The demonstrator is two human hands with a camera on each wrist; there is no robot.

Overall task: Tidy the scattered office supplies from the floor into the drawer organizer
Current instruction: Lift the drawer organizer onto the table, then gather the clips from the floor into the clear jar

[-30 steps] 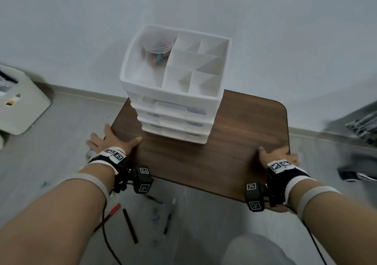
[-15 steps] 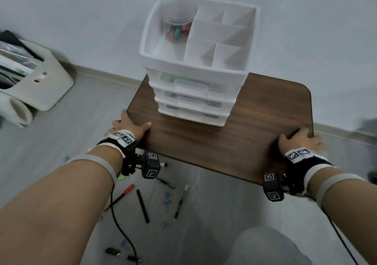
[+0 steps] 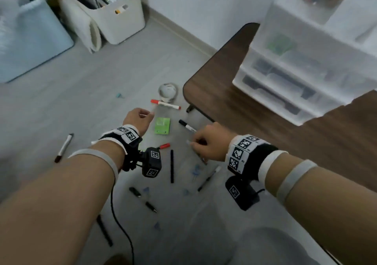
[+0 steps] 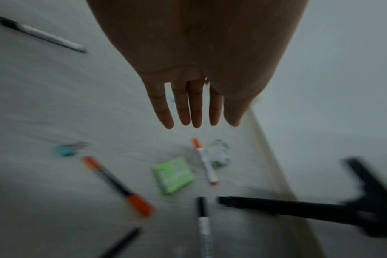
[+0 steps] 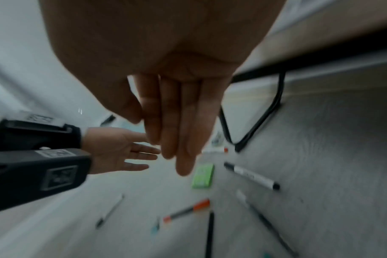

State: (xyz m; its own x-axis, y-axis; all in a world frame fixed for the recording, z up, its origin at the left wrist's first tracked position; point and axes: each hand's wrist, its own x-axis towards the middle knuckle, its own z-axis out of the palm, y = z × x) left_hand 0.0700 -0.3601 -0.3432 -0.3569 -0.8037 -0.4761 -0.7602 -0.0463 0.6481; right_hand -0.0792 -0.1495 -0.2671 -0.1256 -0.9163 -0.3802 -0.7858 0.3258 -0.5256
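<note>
Scattered pens and markers (image 3: 171,165) plus a green rectangular pad (image 3: 162,125) lie on grey floor. My left hand (image 3: 137,119) and right hand (image 3: 210,142) hover above with straight fingers, holding nothing.

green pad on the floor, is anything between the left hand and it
Nothing visible. The left hand hangs open above the floor, fingers straight, and the green pad lies just beyond its fingertips with only bare floor between. The red-capped marker lies beside the pad, not across the path.

- Pale grey wood-look floor (image 3: 85,85), plain white wall (image 3: 204,3) with pale skirting.
- Dark wooden table (image 3: 224,93) on black legs.
- White storage bin (image 3: 120,20) against wall.
</note>
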